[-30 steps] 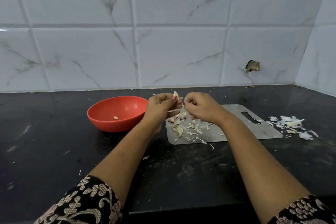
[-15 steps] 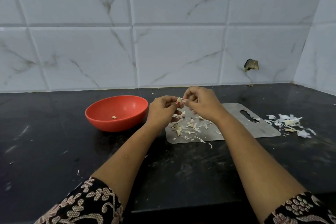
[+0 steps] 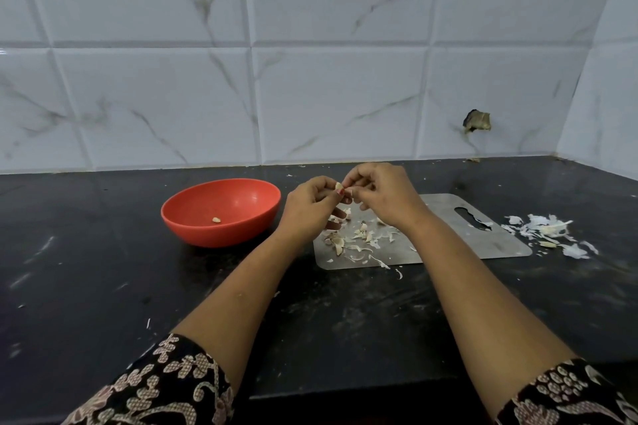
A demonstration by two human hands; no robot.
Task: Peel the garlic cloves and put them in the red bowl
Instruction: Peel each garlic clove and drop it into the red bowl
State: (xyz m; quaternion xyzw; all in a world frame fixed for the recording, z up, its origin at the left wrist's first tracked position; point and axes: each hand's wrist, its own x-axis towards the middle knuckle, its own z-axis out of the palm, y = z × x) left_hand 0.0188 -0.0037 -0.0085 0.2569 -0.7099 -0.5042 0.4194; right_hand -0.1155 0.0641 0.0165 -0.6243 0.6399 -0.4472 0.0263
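My left hand (image 3: 310,205) and my right hand (image 3: 383,195) meet above the steel cutting board (image 3: 448,238). Between their fingertips they pinch one pale garlic clove (image 3: 339,187). Loose cloves and peel scraps (image 3: 355,238) lie on the left part of the board, under my hands. The red bowl (image 3: 221,212) stands on the black counter to the left of my left hand. One peeled clove (image 3: 216,219) lies inside it.
A heap of white garlic skins (image 3: 549,233) lies on the counter right of the board. A tiled wall rises behind the counter, and a side wall closes the right corner. Small peel flecks dot the dark counter (image 3: 103,269).
My hands drew together from slightly apart and now both hold the clove at their fingertips. They have stayed above the board's left part.
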